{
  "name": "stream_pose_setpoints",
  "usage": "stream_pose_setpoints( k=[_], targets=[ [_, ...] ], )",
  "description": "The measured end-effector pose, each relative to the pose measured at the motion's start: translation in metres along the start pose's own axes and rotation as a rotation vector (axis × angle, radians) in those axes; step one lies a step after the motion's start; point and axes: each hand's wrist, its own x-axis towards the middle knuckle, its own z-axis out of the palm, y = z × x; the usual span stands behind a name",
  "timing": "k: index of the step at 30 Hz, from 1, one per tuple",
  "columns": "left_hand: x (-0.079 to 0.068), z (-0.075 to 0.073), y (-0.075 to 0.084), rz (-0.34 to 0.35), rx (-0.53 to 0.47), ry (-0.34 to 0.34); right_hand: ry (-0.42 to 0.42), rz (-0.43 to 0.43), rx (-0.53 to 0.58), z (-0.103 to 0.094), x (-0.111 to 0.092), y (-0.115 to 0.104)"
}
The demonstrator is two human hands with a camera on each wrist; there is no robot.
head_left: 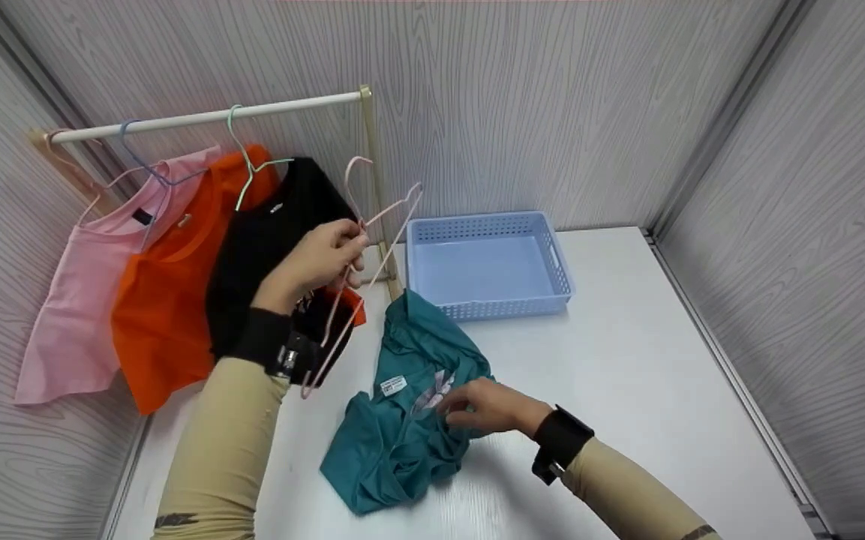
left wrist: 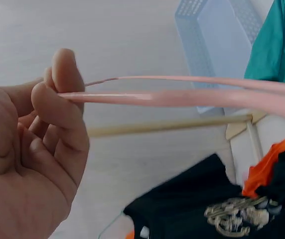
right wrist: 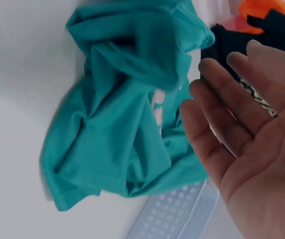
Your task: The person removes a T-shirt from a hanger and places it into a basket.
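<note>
A pink clothes hanger point(head_left: 394, 259) is pinched near its hook by my left hand point(head_left: 325, 255), raised in front of the rack; the left wrist view shows thumb and fingers closed on its thin pink wire point(left wrist: 147, 98). Below and to the right, a crumpled teal garment point(head_left: 421, 345) with a white label point(head_left: 393, 385) and a pale print lies on the white table. Over its right side is my right hand point(head_left: 485, 406), fingers slightly bent. In the right wrist view that hand point(right wrist: 247, 119) has its palm showing and nothing in its grasp, fingertips close beside the teal cloth point(right wrist: 107, 119).
A rack with a white bar point(head_left: 177, 120) stands at the left. From it hang a pink shirt point(head_left: 94, 277), an orange shirt point(head_left: 154, 315) and a black shirt point(head_left: 252, 255) on hangers. Behind the teal garment sits a blue plastic basket point(head_left: 492, 309). Wood-patterned panels surround the table.
</note>
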Motion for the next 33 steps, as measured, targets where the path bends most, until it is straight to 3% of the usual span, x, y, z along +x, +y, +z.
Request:
stream_pose_setpoints(
  k=[5,8,13,17,21,27,33],
  targets=[
    [-0.011,-0.024,-0.014,-0.088,-0.039,-0.079,0.053,0.105,0.024,-0.012,-0.022,0.023],
    [-0.007,-0.031,-0.021,-0.143,-0.11,-0.082,0.067,0.17,0.068,-0.015,-0.033,0.034],
    [0.019,-0.03,-0.016,-0.169,-0.201,0.026,0.07,0.223,0.181,-0.016,-0.042,0.044],
    [0.043,-0.028,0.0,-0.163,-0.234,0.148,0.092,0.226,0.173,-0.018,-0.047,0.048],
    [0.061,-0.033,0.019,-0.14,-0.242,0.227,0.106,0.241,0.148,-0.02,-0.052,0.052],
    [0.077,-0.046,0.038,-0.159,-0.305,0.291,0.099,0.274,0.158,-0.019,-0.055,0.055],
    [0.091,-0.043,0.035,-0.199,-0.28,0.316,0.092,0.276,0.171,-0.016,-0.055,0.058]
  ],
)
